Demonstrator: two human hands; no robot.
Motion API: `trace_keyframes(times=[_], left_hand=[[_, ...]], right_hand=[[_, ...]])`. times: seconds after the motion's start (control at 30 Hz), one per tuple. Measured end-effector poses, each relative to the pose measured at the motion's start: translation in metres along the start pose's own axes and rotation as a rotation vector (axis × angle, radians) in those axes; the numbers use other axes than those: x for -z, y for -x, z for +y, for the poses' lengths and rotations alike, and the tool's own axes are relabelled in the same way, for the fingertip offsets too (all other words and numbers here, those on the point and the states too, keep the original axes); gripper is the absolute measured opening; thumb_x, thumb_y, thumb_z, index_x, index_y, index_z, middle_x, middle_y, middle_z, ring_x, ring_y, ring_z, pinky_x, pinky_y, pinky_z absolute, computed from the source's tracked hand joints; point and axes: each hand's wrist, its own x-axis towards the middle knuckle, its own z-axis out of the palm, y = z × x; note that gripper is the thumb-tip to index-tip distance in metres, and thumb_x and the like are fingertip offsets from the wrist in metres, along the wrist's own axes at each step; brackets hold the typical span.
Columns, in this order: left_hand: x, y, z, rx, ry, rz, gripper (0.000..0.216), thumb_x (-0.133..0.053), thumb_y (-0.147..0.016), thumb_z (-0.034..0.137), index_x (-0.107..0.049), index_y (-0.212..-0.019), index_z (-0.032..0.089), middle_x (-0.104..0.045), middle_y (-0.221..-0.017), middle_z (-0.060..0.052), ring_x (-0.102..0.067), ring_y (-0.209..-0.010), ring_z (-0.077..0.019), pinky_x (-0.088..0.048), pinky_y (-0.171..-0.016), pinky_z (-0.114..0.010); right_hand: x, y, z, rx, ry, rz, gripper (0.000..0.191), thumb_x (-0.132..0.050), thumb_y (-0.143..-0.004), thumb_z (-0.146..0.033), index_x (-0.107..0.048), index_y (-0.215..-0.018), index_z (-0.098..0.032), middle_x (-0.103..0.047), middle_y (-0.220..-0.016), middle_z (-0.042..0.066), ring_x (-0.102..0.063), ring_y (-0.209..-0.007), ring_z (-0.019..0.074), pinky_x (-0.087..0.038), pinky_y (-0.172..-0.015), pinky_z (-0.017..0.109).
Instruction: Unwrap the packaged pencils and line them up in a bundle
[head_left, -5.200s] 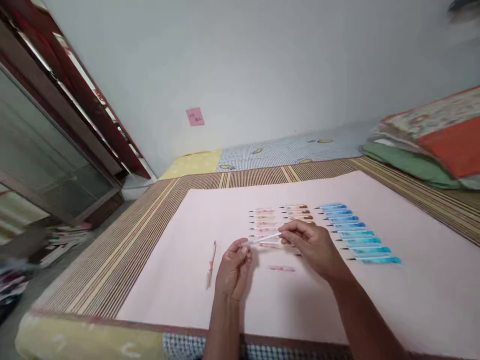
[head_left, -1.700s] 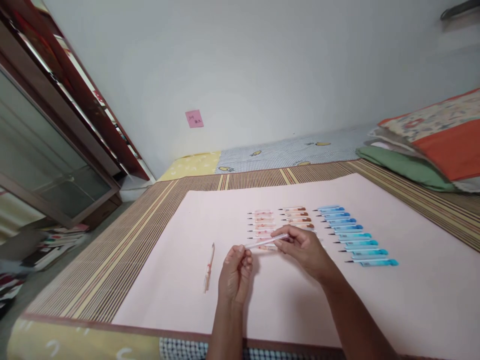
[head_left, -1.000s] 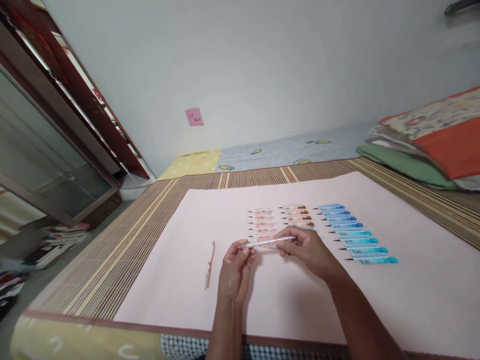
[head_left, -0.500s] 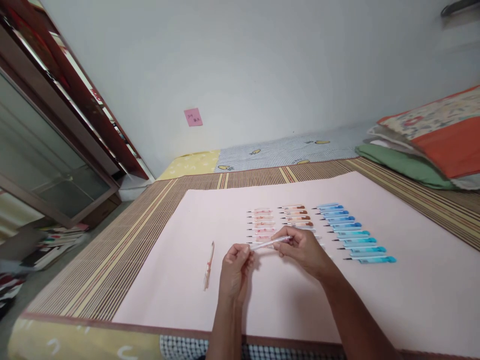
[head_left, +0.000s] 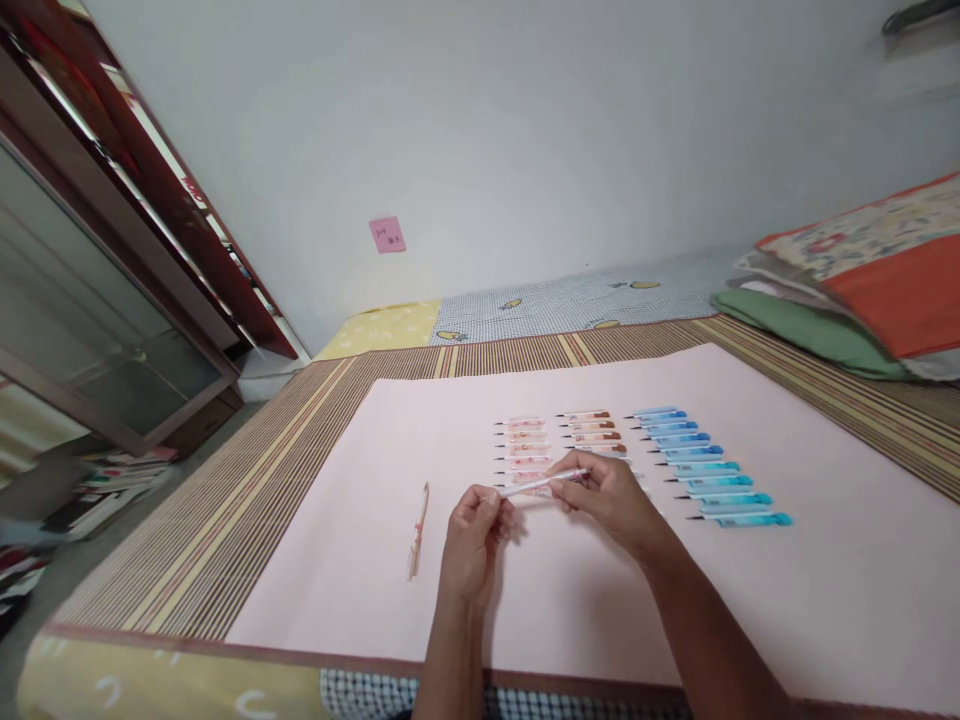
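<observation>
Pen [head_left: 538, 484] tilted since a second ago, its left end now lower; both hands barely shifted, so the handling goes on and nothing is laid down yet. Right hand [head_left: 611, 500] pinches the right end, thumb against forefinger. Left hand [head_left: 474, 540] has its fingertips closed on the tip end (grip small, partly hidden). Pen sits lower centre of the frame, above the pink sheet [head_left: 360, 560], just before the pink row [head_left: 525, 450]. Loose pen [head_left: 418, 535] lies to the left.

I could not read any text here. The pink note [head_left: 387, 235] on the wall [head_left: 540, 140] carried some dark marks, but they were too small for me. The prints on the pens [head_left: 600, 437] in rows were too blurred.
</observation>
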Motion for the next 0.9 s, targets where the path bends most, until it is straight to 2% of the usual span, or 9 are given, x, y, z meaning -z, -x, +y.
trace_keyframes(times=[0.1, 0.2, 0.27, 0.33, 0.4, 0.57, 0.7, 0.8, 0.9], left_hand=[[-0.0008, 0.0022, 0.0037, -0.052, 0.045, -0.033, 0.034, -0.086, -0.065, 0.024, -0.069, -0.095, 0.017, -0.068, -0.084, -0.003, -0.062, -0.076, -0.0119, -0.048, -0.066, -0.021], [-0.0035, 0.0042, 0.0061, -0.034, 0.101, -0.042, 0.049, -0.086, -0.063, 0.024, -0.068, -0.109, 0.020, -0.068, -0.105, -0.007, -0.065, -0.094, -0.0180, -0.052, -0.074, -0.025], [-0.0048, 0.0042, 0.0047, -0.002, 0.091, -0.029, 0.039, -0.081, -0.071, 0.037, -0.068, -0.102, 0.017, -0.069, -0.098, -0.008, -0.066, -0.086, -0.0183, -0.052, -0.068, -0.026], [-0.0047, 0.0035, 0.0019, 0.023, 0.042, -0.013, 0.035, -0.073, -0.079, 0.047, -0.066, -0.084, 0.013, -0.066, -0.077, -0.006, -0.064, -0.069, -0.0145, -0.048, -0.059, -0.023], [-0.0037, 0.0027, 0.0003, 0.009, 0.013, -0.006, 0.034, -0.074, -0.079, 0.045, -0.063, -0.074, 0.014, -0.063, -0.068, -0.003, -0.058, -0.060, -0.0108, -0.044, -0.055, -0.021], [-0.0028, 0.0041, 0.0056, -0.087, 0.038, -0.013, 0.029, -0.086, -0.065, 0.025, -0.069, -0.086, 0.016, -0.067, -0.081, -0.003, -0.061, -0.074, -0.0111, -0.048, -0.070, -0.021], [-0.0052, 0.0048, 0.0072, -0.043, 0.106, -0.020, 0.039, -0.086, -0.066, 0.030, -0.070, -0.099, 0.017, -0.069, -0.090, -0.005, -0.064, -0.083, -0.0150, -0.050, -0.073, -0.024], [-0.0052, 0.0029, 0.0035, -0.021, 0.068, 0.016, 0.032, -0.080, -0.073, 0.041, -0.067, -0.083, 0.014, -0.068, -0.075, -0.005, -0.061, -0.067, -0.0122, -0.047, -0.061, -0.022], [-0.0030, 0.0012, 0.0013, -0.048, 0.023, 0.039, 0.030, -0.083, -0.070, 0.037, -0.064, -0.073, 0.014, -0.065, -0.067, -0.003, -0.056, -0.059, -0.0094, -0.043, -0.058, -0.021]], right_hand=[[0.0011, 0.0001, -0.0010, -0.022, -0.012, 0.006, 0.023, -0.072, -0.074, -0.038, -0.067, -0.083, -0.017, -0.061, -0.057, -0.001, -0.052, -0.055, 0.0132, -0.038, -0.054, 0.025], [0.0004, 0.0005, -0.0014, -0.019, -0.021, 0.006, 0.023, -0.072, -0.074, -0.037, -0.067, -0.083, -0.017, -0.060, -0.057, -0.001, -0.052, -0.055, 0.0131, -0.038, -0.054, 0.025], [-0.0011, 0.0007, -0.0008, -0.006, -0.016, 0.003, 0.022, -0.072, -0.074, -0.037, -0.068, -0.083, -0.017, -0.060, -0.057, -0.002, -0.052, -0.056, 0.0131, -0.038, -0.054, 0.025], [-0.0027, 0.0007, -0.0003, -0.001, -0.007, -0.003, 0.021, -0.072, -0.074, -0.036, -0.068, -0.083, -0.018, -0.060, -0.057, -0.002, -0.052, -0.056, 0.0132, -0.037, -0.053, 0.025], [-0.0037, 0.0006, -0.0006, -0.004, -0.006, -0.006, 0.021, -0.072, -0.074, -0.037, -0.068, -0.083, -0.018, -0.060, -0.056, -0.002, -0.052, -0.055, 0.0133, -0.036, -0.053, 0.025], [-0.0026, 0.0004, -0.0048, -0.033, -0.033, -0.003, 0.025, -0.074, -0.072, -0.040, -0.068, -0.079, -0.017, -0.059, -0.054, -0.001, -0.052, -0.053, 0.0135, -0.038, -0.053, 0.026], [-0.0023, 0.0006, -0.0054, -0.010, -0.053, 0.008, 0.026, -0.074, -0.070, -0.040, -0.068, -0.080, -0.017, -0.059, -0.056, -0.001, -0.054, -0.054, 0.0137, -0.039, -0.053, 0.026], [-0.0039, 0.0008, -0.0036, -0.005, -0.050, -0.004, 0.023, -0.073, -0.073, -0.038, -0.068, -0.083, -0.017, -0.060, -0.057, -0.001, -0.053, -0.055, 0.0132, -0.038, -0.053, 0.025], [-0.0052, 0.0002, -0.0019, -0.018, -0.047, -0.009, 0.022, -0.073, -0.073, -0.037, -0.068, -0.082, -0.017, -0.059, -0.056, -0.002, -0.052, -0.055, 0.0130, -0.037, -0.053, 0.025]])
